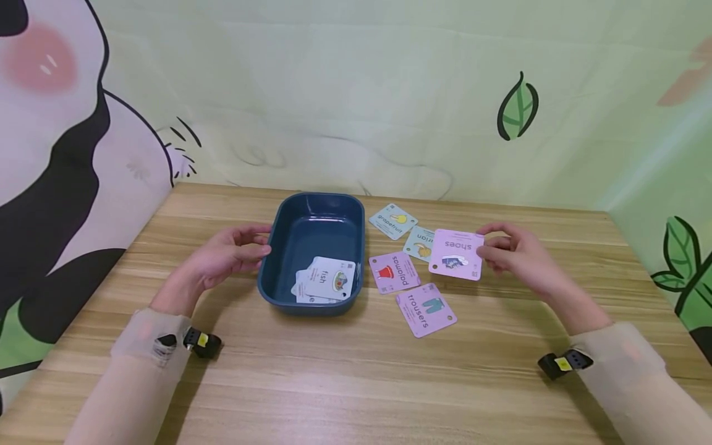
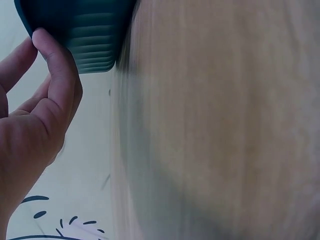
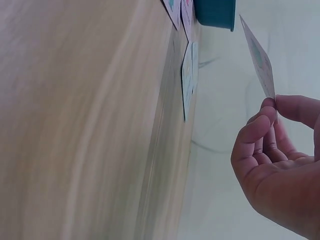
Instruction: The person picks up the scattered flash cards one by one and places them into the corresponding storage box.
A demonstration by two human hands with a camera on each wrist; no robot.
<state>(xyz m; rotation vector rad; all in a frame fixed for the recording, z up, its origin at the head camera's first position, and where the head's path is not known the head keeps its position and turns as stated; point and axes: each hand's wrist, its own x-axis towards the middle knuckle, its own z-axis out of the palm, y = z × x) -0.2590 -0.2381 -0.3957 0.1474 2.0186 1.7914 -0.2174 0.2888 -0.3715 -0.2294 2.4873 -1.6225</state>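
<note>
R grip has the shoes card pinched btwn thumb & fingers, by the edge away from the blue tray. Card's up off the counter, R of the tray w/ a gap btwn, overlapping a part-hidden card in the head view. Key relation: card sits on the tray side of R grip, so tray, card & grip run approx in a line; R grip is the nearer hand, L grip being on the tray's L side, fingertips at the wall, can't tell if pinching the rim or just touching. Card's approx square, no clear long axis; free edge points at the tray, print upside down from the person's side, pic toward the tray's near end, word toward its far end. Tray's long axis runs near-far, fish card inside, near end.
</note>
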